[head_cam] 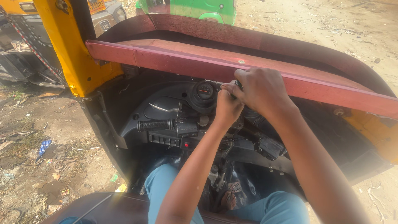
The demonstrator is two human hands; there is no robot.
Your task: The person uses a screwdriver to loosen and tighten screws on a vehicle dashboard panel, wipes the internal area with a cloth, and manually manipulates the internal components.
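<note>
I sit in the driver's seat of a three-wheeler, facing its black handlebar console (166, 108). Both hands meet just right of the round gauge (204, 91). My right hand (262, 90) is closed around a small dark object whose tip shows above the fingers. My left hand (227, 108) is curled into a fist directly under it, touching the right hand; whatever it pinches is hidden. The left handlebar grip (155, 125) sticks out unheld. A row of black switches (165, 140) sits below it.
A dark red padded dashboard ledge (186, 62) runs across above the hands. A yellow body pillar (68, 45) stands at left. My blue trouser knees (161, 186) and a bare foot (227, 200) are below. Littered dirt ground lies left, with other vehicles behind.
</note>
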